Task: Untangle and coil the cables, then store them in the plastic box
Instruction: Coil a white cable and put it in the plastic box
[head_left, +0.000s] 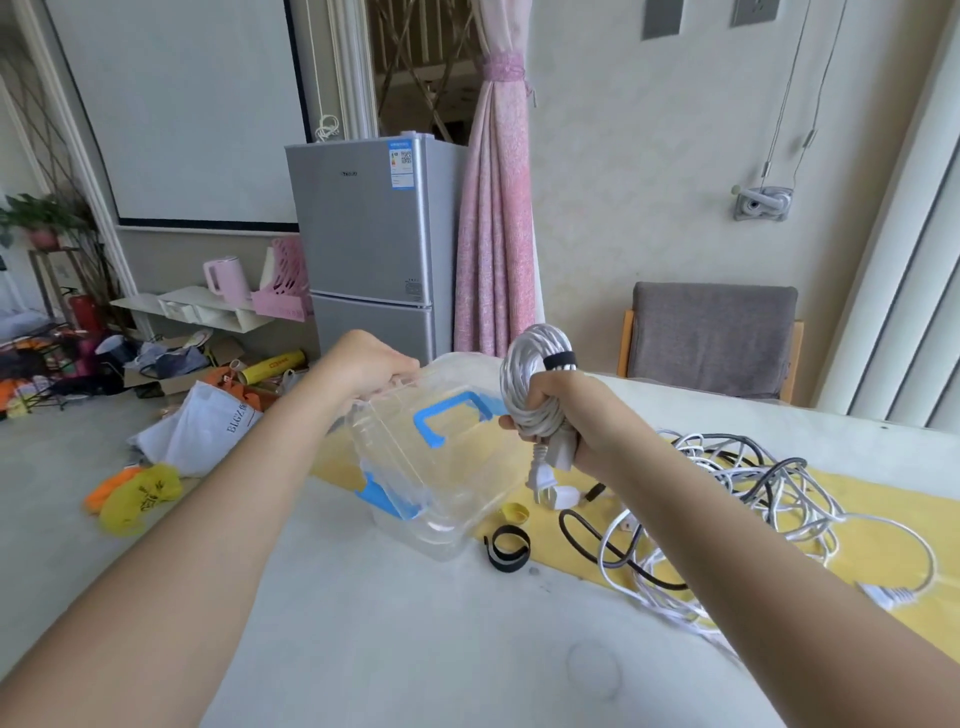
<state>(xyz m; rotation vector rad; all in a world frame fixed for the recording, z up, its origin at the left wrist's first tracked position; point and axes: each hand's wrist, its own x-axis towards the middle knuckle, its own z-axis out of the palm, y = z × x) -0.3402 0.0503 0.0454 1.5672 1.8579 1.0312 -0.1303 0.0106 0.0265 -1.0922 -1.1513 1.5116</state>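
Coil (532, 364) of white cable held above bench (363, 597) beside box (441, 535), right hand (566, 410) fingers wrapped round it, left hand (371, 366) gripping raised lid (395, 436), fingertips hidden, tangle (753, 499) partly behind forearm, box contents unclear

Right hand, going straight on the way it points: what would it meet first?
Likely the clear lid, held by the left hand over the plastic box; the coiled cable in the right hand touches first. Depth unclear.
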